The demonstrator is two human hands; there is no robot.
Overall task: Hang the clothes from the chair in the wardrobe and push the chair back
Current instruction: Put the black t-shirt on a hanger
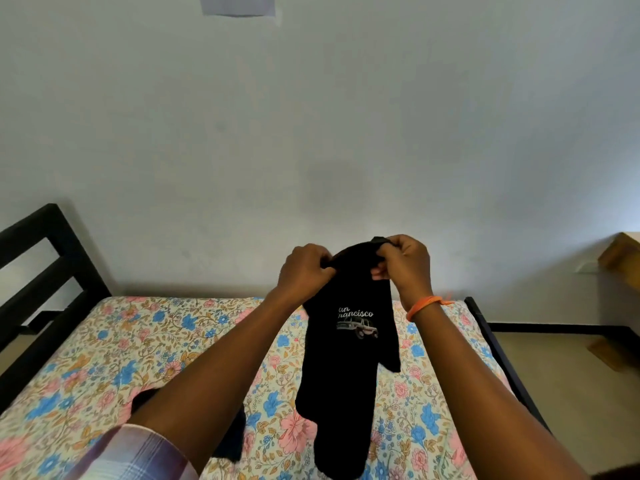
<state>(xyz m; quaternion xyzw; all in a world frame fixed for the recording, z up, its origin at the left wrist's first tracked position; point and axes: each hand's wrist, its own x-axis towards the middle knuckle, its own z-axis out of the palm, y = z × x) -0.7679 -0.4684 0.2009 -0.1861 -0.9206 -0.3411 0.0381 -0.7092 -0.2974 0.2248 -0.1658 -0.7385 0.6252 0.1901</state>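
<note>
while both hands, left hand (304, 268) and right hand (403, 259), pinch the black t-shirt (346, 368) collar, a loosened grip could drop it onto the bed (138, 341).

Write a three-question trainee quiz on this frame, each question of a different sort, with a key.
1. True or false: both hands grip the black T-shirt at its top edge.
2. Multiple choice: the lower part of the T-shirt hangs over
A. a wooden chair
B. the floral bedsheet
C. an open drawer
3. Fill in: the orange wristband is on the ____ wrist.

Key:
1. True; the left hand and right hand pinch the fabric.
2. B
3. right
</note>
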